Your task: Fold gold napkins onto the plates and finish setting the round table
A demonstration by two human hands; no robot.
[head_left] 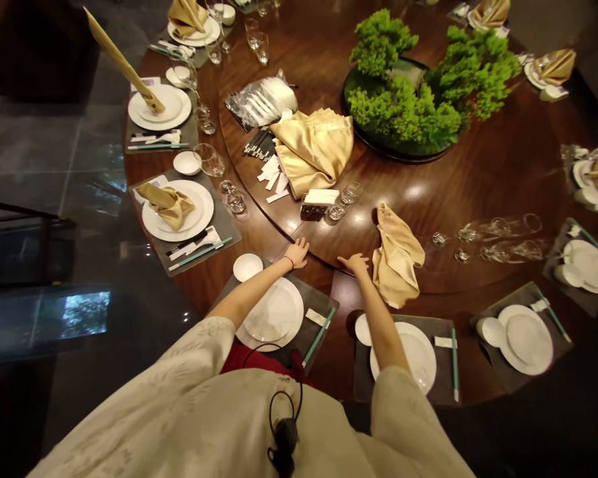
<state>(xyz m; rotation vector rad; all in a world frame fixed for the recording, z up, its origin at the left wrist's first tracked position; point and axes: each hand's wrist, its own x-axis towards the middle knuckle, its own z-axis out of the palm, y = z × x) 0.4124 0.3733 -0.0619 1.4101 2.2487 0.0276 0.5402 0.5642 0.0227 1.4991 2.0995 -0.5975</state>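
Observation:
My left hand (298, 253) lies flat with fingers spread on the near rim of the round wooden turntable (428, 192). My right hand (355, 263) rests open on the same rim, a little to the right. Neither hand holds anything. A crumpled gold napkin (397, 255) lies on the turntable just right of my right hand. Below my arms stand two white plates (274, 313) (418, 352) on grey placemats.
A green plant centrepiece (418, 93) fills the turntable's middle. A pile of gold napkins (315, 149), packed cutlery (262, 99), a small box (317, 202) and small glasses (343, 202) lie on it. Wine glasses (498, 239) lie on their sides at right. Place settings ring the table.

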